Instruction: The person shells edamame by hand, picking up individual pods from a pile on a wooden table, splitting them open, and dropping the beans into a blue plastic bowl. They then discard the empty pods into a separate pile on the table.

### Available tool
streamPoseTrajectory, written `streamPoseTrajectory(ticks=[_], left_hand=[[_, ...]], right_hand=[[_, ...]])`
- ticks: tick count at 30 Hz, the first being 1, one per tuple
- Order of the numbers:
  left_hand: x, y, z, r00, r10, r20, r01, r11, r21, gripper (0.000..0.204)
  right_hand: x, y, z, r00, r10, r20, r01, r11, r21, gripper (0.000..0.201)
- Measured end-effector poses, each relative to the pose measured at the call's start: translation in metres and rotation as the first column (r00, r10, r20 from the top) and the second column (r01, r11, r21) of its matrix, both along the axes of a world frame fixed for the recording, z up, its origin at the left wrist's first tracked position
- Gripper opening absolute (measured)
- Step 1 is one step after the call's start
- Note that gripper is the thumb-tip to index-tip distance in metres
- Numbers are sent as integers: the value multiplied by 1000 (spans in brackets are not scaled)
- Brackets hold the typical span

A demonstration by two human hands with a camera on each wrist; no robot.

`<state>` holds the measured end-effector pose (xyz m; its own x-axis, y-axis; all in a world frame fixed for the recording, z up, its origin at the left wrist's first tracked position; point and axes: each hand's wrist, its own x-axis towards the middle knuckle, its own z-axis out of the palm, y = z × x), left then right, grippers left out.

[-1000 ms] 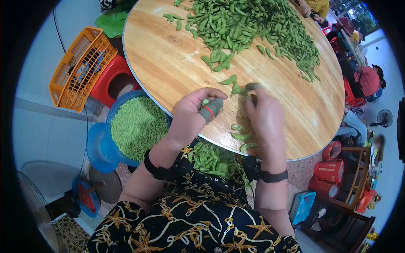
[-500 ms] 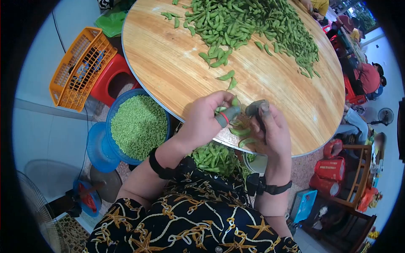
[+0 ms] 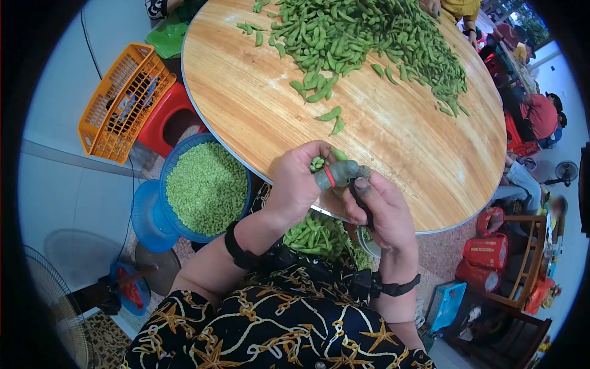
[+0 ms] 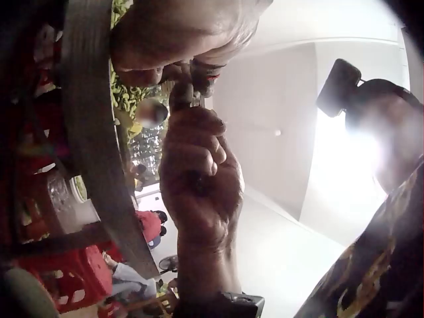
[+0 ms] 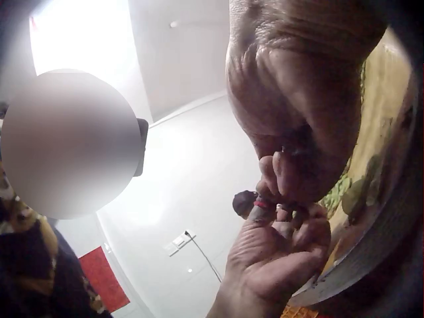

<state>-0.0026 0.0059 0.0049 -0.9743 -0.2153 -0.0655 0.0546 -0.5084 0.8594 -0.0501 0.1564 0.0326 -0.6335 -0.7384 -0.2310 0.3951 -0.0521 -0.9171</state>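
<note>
In the head view my left hand point(image 3: 295, 181) is at the near edge of the round wooden table point(image 3: 246, 104). It holds a green edamame pod point(image 3: 337, 154) and a few shelled beans point(image 3: 316, 164). A grey-green cover point(image 3: 335, 175) with a red band wraps its thumb. My right hand point(image 3: 390, 209) pinches at the pod's end with thumb and fingertips, tight against that covered thumb; that end is hidden. A dark strip point(image 3: 362, 206) shows along its fingers. Both wrist views show the hands meeting at the fingertips. Two pods point(image 3: 332, 117) lie just beyond.
A large heap of pods point(image 3: 344, 37) covers the table's far side. At left stands a blue basin point(image 3: 165, 203) of shelled beans, near a red stool point(image 3: 161, 126) and orange basket point(image 3: 92, 117). More pods point(image 3: 316, 234) lie below the table edge, beside a pale bucket point(image 3: 370, 245).
My right hand has drawn back from the pods on the table and come against the left hand. The left hand has moved slightly right and now holds a pod at its fingertips.
</note>
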Motion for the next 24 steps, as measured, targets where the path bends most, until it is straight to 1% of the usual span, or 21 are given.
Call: streamPoseTrajectory(ticks=[1,2,4,5,6,7,8,9,10,11,12,13,14,16,17,18,19,20,21,22,24], left_hand=[[0,2,1,998,54,8,-54,995,-84,14],[0,4,0,998,55,7,-55,995,-85,14],[0,7,-6,995,100,-9,-99,972,-213,15],[0,7,-8,995,100,-9,-99,972,-213,15],[0,6,-9,998,43,-36,-47,989,-138,15],[1,5,-11,998,-12,-66,8,998,-64,15],[2,1,-15,998,-12,-64,8,998,-63,15],[3,-4,-18,989,-112,-99,111,994,-14,16],[3,-7,-19,968,-210,-141,216,976,29,18],[3,-7,-17,968,-210,-140,216,976,30,18],[3,-6,-12,968,-222,-119,231,971,68,19],[3,-6,-7,967,-234,-99,244,964,106,20],[4,-5,-4,967,-233,-99,243,964,106,20],[4,-4,-1,984,-178,-18,177,950,259,7],[4,-5,-1,984,-177,-19,176,950,260,7],[3,-6,-1,984,-179,-16,179,961,209,8],[2,-7,-1,983,-181,-13,180,971,158,8],[2,-10,-3,984,-178,-12,178,971,159,8],[0,-12,-5,984,-179,-8,179,982,58,12],[-1,-14,-8,984,-179,-5,179,983,-45,15],[-3,-15,-11,982,-189,-1,188,980,-71,14]], right_hand=[[0,0,-1,1000,1,-1,-1,1000,-1,22],[1,-1,-1,1000,-14,-26,14,1000,2,21],[3,-1,-2,998,-29,-51,29,1000,5,19],[4,-2,-1,996,-44,-77,47,998,43,18],[5,-2,-1,993,-58,-103,66,995,79,17],[5,-2,-1,993,-57,-103,66,995,79,17],[6,-2,-2,997,-55,54,56,998,-20,16],[6,-2,-2,977,-35,210,61,991,-118,15],[6,-1,-1,977,-35,211,61,991,-118,15],[6,-1,-1,959,-27,280,66,989,-130,14],[6,-1,0,937,-18,348,72,987,-142,13],[6,-1,0,937,-18,350,72,987,-141,13],[5,-2,1,936,-18,350,70,988,-138,13],[4,-3,1,936,-17,351,68,989,-133,14],[2,-2,1,953,8,303,31,992,-125,15],[1,-1,1,966,36,255,-7,994,-113,16],[-1,1,0,966,38,256,-10,994,-112,16],[-3,2,-3,963,73,261,-37,989,-142,17],[-4,3,-5,958,107,266,-62,983,-172,17],[-3,1,-4,957,109,268,-64,983,-171,17],[-1,-4,-1,968,-1,251,26,995,-97,17]])
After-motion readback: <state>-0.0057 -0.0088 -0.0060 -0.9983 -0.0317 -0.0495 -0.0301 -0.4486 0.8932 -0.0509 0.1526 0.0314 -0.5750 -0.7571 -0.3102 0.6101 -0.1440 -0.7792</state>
